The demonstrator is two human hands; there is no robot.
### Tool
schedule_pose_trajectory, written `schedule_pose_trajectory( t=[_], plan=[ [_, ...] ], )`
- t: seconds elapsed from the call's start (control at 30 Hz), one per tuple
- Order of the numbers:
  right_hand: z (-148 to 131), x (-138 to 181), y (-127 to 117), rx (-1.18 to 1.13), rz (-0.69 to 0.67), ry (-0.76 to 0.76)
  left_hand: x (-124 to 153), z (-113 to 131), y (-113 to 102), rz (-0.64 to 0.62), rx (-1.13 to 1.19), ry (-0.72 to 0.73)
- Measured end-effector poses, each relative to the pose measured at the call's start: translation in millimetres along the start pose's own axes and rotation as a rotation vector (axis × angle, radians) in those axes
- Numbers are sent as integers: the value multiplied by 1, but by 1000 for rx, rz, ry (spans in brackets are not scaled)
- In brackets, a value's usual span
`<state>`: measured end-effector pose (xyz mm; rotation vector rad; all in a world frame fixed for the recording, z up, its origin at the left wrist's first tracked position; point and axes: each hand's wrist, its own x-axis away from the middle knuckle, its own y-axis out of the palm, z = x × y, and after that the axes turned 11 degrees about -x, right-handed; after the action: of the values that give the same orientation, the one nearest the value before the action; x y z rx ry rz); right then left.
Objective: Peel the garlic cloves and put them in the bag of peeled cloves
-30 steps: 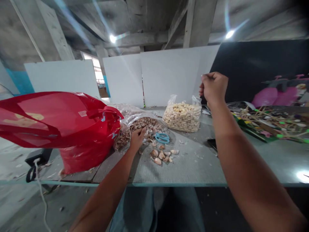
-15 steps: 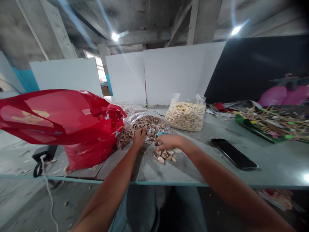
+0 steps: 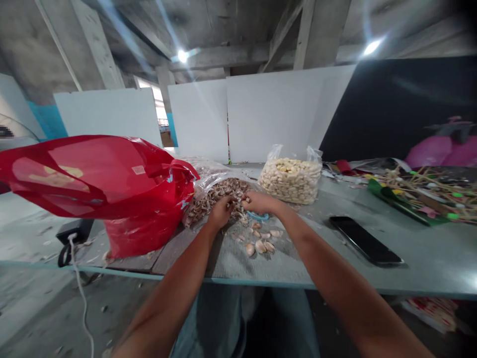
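Over the near edge of a heap of dry garlic skins (image 3: 208, 199), my left hand (image 3: 221, 211) is closed, its thumb and fingertips pinched together. My right hand (image 3: 259, 202) faces it, a small gap away, and pinches a small pale piece that looks like a garlic clove. What sits in the left fingertips is too small to make out. Just under the right hand is a curved blue object (image 3: 259, 217); I cannot tell whether it is held or lies on the table. Several unpeeled garlic cloves (image 3: 261, 246) lie loose on the tabletop nearer to me.
A clear bag of peeled garlic (image 3: 290, 181) stands behind my right hand. The large red bag (image 3: 149, 219) stands at left, beside a black power box (image 3: 74, 231) with a white cable. On the right lie a black phone (image 3: 365, 241) and a pile of thin sticks (image 3: 421, 191).
My right hand has moved up from above the loose cloves to close by my left hand. More of the cloves shows, and they lie more spread out. The blue object now appears below the right hand.
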<state>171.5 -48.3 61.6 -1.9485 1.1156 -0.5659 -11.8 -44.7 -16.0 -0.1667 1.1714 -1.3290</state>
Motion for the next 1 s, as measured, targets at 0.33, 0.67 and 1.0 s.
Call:
schedule_pose_trajectory(
  t=[0.33,0.67,1.0],
  plan=[
    [19,11,11,-178,-309,34,-7,-5,0,-82,-192,-103],
    [12,18,12,-177,-502,-25,-12,-19,-2,234,-230,-92],
    [16,3,37,306,-56,-27,-5,3,0,31,-18,-39]
  ],
)
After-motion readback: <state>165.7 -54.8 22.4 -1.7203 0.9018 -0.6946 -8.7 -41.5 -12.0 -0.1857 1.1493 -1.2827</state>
